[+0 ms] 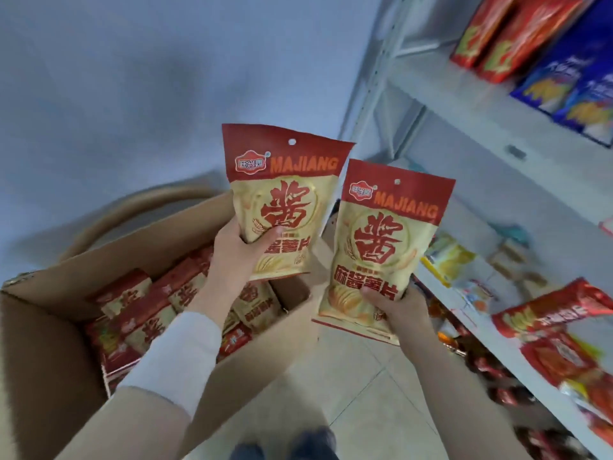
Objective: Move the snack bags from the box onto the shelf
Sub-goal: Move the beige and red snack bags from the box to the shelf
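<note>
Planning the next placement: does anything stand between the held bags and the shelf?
Nothing visible does. The left bag and right bag are held in open air beside the shelf, whose upper board has bare space.

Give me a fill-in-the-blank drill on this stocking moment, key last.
The left hand grips a snack bag printed with the word ____.
The right hand holds a second bag by its ____ edge.
More matching bags lie inside the open cardboard ____.
The shelf stands on the person's ____ side.
Missing words: MAJIANG; bottom; box; right.
</note>
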Available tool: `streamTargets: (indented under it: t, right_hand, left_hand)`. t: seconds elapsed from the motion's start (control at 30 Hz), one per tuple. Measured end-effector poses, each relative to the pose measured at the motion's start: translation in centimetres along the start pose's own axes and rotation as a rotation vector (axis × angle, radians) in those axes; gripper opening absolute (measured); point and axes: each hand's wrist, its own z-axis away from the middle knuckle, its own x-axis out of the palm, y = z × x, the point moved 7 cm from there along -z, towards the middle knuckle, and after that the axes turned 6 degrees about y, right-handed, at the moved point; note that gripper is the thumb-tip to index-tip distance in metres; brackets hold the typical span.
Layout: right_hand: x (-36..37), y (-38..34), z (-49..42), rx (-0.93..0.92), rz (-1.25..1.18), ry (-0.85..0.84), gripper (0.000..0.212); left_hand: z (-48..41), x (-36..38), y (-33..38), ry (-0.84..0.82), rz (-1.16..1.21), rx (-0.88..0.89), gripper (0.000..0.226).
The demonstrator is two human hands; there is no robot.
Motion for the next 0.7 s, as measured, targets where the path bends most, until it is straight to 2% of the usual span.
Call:
streamTargets:
  t: [0.07,0.23,0.37,0.5,0.7]
  right_hand:
    - [-5.5,-0.3,0.0,-0.028,-0.039,0.081,0.026]
    - [-21.8,0.5,0.0,-0.084,-0.133,0.278,0.027]
    - [-36.7,2.4,0.5,-0.124,-0.174,0.419,0.023]
    - [-51.0,4.9,1.3,-0.086,-0.160,0.566,0.023]
    - [-64.7,6.4,-0.7,-0.071,-0.256,0.692,0.020]
  left_hand:
    - [1.0,4.7,3.2,-0.066,0.006,0.070,0.034]
    - [6.1,19.9,11.3,-0.225,0.007,0.238,0.029]
    - [13.0,34.3,16.4,-0.360,0.038,0.336,0.025]
    - [20.5,48.0,20.3,-0.542,0.036,0.391,0.027]
    - [27.0,63.2,24.9,-0.694,0.027,0.481,0.022]
